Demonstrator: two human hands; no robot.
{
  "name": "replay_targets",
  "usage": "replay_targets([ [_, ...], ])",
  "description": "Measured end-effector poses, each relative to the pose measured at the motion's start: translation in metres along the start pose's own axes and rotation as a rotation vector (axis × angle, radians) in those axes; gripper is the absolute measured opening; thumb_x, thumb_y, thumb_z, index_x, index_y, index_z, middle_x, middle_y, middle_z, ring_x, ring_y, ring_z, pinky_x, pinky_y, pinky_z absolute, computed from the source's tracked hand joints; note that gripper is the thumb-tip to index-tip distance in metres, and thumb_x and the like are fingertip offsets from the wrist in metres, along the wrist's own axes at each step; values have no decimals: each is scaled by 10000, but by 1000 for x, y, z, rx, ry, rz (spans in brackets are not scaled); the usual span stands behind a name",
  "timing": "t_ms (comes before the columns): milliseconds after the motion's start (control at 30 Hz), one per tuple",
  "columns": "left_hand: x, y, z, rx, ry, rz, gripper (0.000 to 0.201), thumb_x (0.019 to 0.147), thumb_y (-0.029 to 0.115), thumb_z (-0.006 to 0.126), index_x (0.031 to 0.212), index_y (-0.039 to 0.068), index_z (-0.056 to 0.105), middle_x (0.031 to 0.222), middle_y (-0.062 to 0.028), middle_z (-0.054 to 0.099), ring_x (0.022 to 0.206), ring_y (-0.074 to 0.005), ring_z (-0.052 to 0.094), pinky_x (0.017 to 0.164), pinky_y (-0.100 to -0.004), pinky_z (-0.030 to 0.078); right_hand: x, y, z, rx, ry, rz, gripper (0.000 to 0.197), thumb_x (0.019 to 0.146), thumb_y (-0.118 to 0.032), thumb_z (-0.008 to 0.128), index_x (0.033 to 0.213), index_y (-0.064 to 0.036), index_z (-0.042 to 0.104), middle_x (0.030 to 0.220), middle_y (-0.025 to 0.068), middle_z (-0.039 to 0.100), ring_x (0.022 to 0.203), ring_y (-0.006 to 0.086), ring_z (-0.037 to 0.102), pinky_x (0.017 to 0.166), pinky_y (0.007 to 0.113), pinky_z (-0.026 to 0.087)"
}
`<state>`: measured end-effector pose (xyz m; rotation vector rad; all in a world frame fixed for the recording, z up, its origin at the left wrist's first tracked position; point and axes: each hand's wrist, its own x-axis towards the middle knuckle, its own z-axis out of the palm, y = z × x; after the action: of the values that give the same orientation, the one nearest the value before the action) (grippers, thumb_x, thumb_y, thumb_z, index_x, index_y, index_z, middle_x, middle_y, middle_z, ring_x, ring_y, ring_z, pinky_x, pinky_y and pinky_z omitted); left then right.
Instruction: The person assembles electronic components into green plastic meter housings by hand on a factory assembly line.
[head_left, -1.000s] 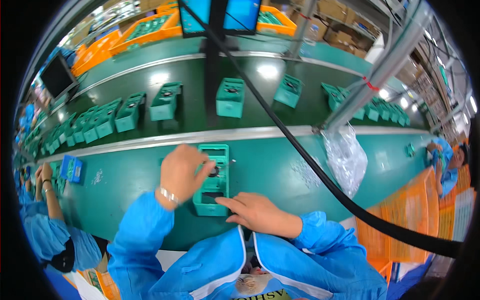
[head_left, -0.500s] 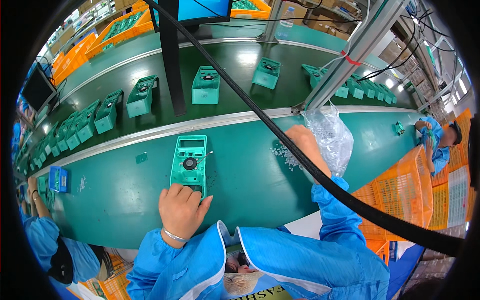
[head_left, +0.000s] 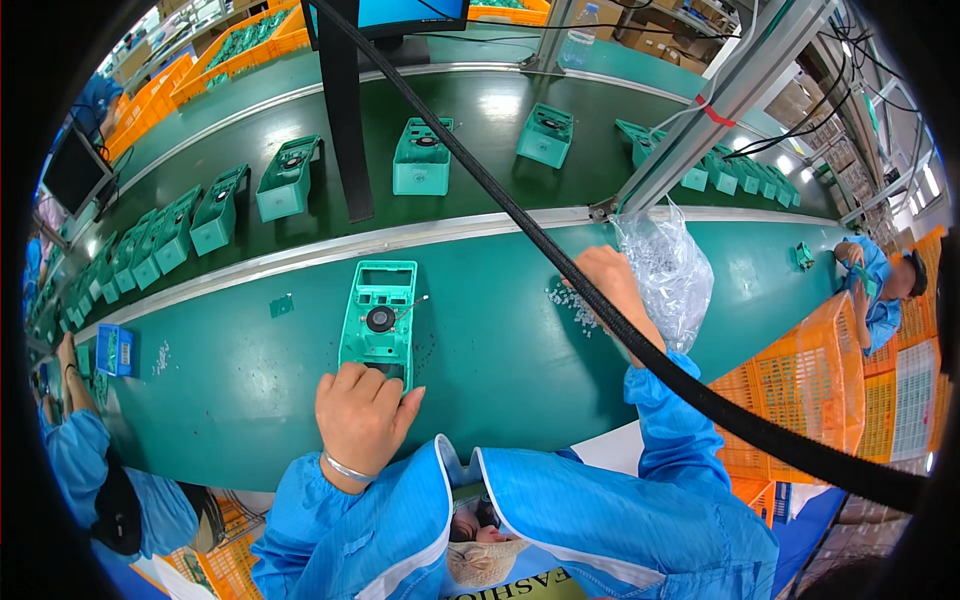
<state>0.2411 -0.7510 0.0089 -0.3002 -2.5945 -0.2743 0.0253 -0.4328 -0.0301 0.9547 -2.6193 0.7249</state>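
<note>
A green plastic housing (head_left: 380, 345) with a round black speaker (head_left: 380, 318) and a thin wire lies lengthwise on the near bench. My left hand (head_left: 362, 415) is closed over its near end, covering that edge. To the right, my right hand (head_left: 607, 283) reaches into a scatter of small clear plastic pieces (head_left: 575, 312). Its fingers are curled down and partly behind a black cable; whatever they pinch is hidden. Against that hand's right side rests a clear plastic bag (head_left: 668, 268) of similar small pieces.
A black braided cable (head_left: 520, 215) crosses diagonally above the bench. Beyond the metal rail, a dark green belt carries several housings (head_left: 422, 157). A metal post (head_left: 705, 115) rises behind the bag. Left stands a blue bin (head_left: 115, 350) near a co-worker's arm (head_left: 75, 390); orange crates (head_left: 800, 370) stand right.
The view has shifted slightly. My left hand stays on the housing and my right hand stays at the small pieces, with little movement. The co-worker's hand at far left has moved a bit farther away.
</note>
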Motion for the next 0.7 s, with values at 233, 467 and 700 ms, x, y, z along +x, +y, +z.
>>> replay_targets([
  [233,-1,0,-6,-10,-2,-11,226,696,226,846,736,112,656,728,-29,576,783,-258,583,641,-419,381,1,-13,0,-52,7,-65,61,785,-98,783,825,-122,745,855,8,660,914,247,602,824,386,437],
  [467,-6,-5,-8,-7,-19,-46,199,686,201,836,754,129,663,744,-17,577,794,-237,583,638,-403,390,6,-28,-3,-98,36,-95,79,763,-52,780,810,-96,735,850,29,665,906,261,608,834,396,433],
  [700,-31,-13,-20,-37,-48,-17,162,722,176,801,809,112,681,806,-8,608,881,-229,606,667,-391,429,45,-124,8,414,-160,-185,121,777,-73,817,866,-93,736,889,32,688,950,270,618,878,388,444],
])
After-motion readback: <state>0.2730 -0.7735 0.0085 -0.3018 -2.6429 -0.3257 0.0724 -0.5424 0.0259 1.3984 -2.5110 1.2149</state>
